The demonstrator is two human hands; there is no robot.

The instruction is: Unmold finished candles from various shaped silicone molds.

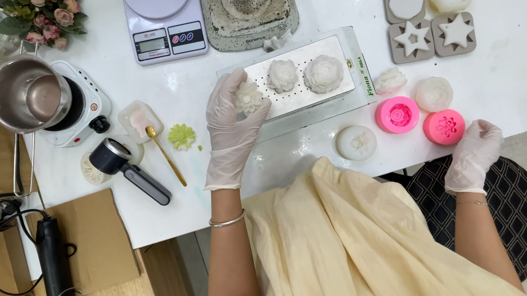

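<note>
A white flower-shaped wax piece [248, 95] sits at the left end of a perforated metal tray [311, 94], in line with two more white flowers [282, 74] and [323, 73]. The left hand [230, 131], in a thin pale glove, has its fingers curled loosely around this piece, and the fingertips [240, 82] touch its top and side. The right hand [473, 155], also gloved, hangs past the table edge above a dark patterned chair seat [500, 216]; its fingers are half bent, close together, and hold nothing.

The palm side of the left hand is hidden, so I cannot tell how firm the grip is. The lower part of the flower is covered by the fingers.

The white table [270, 189] is stained with wax. Near the right hand lie pink silicone moulds [444, 127] and [397, 115]. To the left stand a small hot plate with a steel pot [28, 97], a gold spoon [166, 153] and a digital scale [164, 17]. A heat gun [54, 272] lies on a wooden bench.
</note>
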